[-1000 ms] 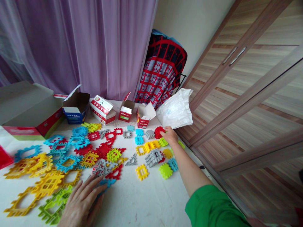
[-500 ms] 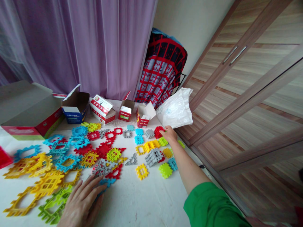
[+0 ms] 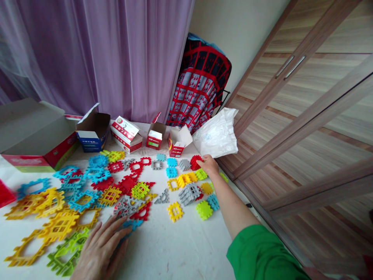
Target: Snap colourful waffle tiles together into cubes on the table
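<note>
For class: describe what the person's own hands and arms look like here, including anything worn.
Neither the left hand nor the right hand wears a glove. The right forearm is bare below a bright green sleeve. No left sleeve shows.

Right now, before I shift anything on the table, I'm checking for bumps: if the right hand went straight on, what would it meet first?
Most likely the red block right in front of the right hand; depth is unclear, so they may already touch.
</note>
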Available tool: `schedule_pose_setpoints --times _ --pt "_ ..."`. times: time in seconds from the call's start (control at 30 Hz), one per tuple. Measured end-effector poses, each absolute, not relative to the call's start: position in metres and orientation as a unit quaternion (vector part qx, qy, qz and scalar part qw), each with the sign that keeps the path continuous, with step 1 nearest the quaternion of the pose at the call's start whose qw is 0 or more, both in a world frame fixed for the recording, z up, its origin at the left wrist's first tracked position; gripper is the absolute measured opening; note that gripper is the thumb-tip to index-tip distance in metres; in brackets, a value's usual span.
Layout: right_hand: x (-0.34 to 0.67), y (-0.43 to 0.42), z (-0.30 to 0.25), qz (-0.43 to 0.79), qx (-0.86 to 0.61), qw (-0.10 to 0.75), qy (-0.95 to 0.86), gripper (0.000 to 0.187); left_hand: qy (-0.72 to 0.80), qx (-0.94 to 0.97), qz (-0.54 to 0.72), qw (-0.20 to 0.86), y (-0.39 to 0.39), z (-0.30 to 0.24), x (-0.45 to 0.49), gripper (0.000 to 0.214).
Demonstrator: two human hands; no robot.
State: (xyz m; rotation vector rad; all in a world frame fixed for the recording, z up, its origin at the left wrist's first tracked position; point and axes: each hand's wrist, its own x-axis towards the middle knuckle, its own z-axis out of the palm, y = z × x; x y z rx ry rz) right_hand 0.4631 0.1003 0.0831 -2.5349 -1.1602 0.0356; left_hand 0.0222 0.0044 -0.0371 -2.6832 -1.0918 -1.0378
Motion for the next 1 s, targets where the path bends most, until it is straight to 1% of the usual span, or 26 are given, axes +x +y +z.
schedule_pose_setpoints --times 0.1,0.37,0.63,0.9,1.0 --pt "0.464 0.100 0.084 0.011 -0.892 0.184 -0.414 0.043 -0.362 -0.869 -0.336 0.024 0.004 -0.041 0.022 0.029" --pt "0.461 0.099 0.085 0.013 -0.892 0.145 -0.428 0.040 -0.356 -0.871 -0.338 0.024 0.004 -0.033 0.023 0.027" --pt "0.460 0.099 0.085 0.011 -0.888 0.155 -0.432 0.039 -0.375 -0.869 -0.323 0.002 0.003 -0.044 0.021 0.029" --pt "0.457 0.099 0.087 0.016 -0.890 0.153 -0.429 0.040 -0.370 -0.870 -0.325 0.009 0.002 -0.041 0.021 0.027" --pt "0.457 0.097 0.092 0.004 -0.889 0.167 -0.426 0.037 -0.366 -0.870 -0.329 0.015 0.003 -0.040 0.022 0.026"
